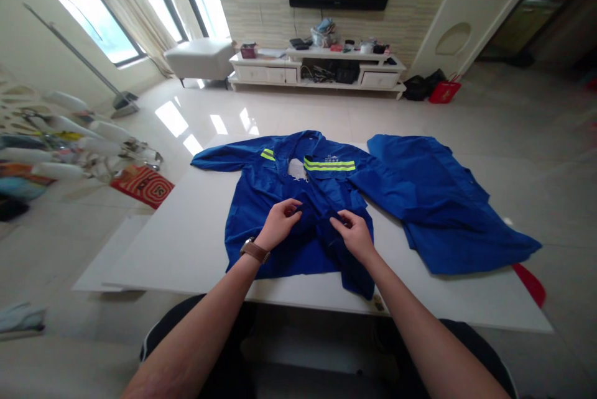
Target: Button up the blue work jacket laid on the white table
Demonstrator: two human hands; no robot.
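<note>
A blue work jacket [261,200] with yellow-green reflective strips lies spread on the white table [186,231], its collar away from me. My left hand [282,220], with a brown-strapped watch on the wrist, pinches dark blue cloth near the middle of the jacket front. To its right, my right hand [352,231] has its fingers closed on the jacket's right front part. A white patch shows inside the open collar. Folded blue cloth [443,200] lies at the table's right, touching or overlapped by the jacket's sleeve.
A red rounded object [529,284] shows beyond the table's right edge. At the left are white cones [56,170] and a red patterned bag [143,186]. Further back stand a low white cabinet [265,74], a grey stool [200,58] and a red bag [444,91].
</note>
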